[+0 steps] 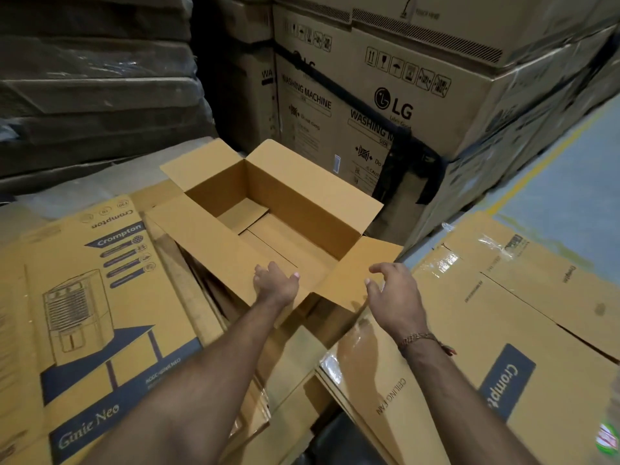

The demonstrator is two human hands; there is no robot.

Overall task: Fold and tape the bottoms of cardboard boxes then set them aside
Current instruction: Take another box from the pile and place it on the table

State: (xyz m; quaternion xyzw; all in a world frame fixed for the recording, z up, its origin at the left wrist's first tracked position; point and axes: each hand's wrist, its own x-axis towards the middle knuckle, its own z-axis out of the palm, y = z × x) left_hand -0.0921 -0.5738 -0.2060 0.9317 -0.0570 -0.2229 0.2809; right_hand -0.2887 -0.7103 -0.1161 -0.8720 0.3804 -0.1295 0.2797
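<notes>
- Biggest first: stacked washing-machine cartons [385, 105] wall off the back, printed brown board, strapped with dark bands
- Flat Crompton cartons [100, 297] carpet the ground left and right, some glossy with tape, matte elsewhere
- On that pile sits the open box [268, 209], plain corrugated tan, mouth up, four flaps splayed, bottom flaps folded shut inside; its long axis runs from near-right to far-left, straight ahead of both arms
- Left hand [275, 283] rests on the near long flap, fingers straight and relaxed, gripping nothing
- Right hand [392, 293] hangs just beside the near short flap, fingers loosely spread, holding nothing; I can't tell whether it touches
- The left looks nearer for shifting it aside
</notes>
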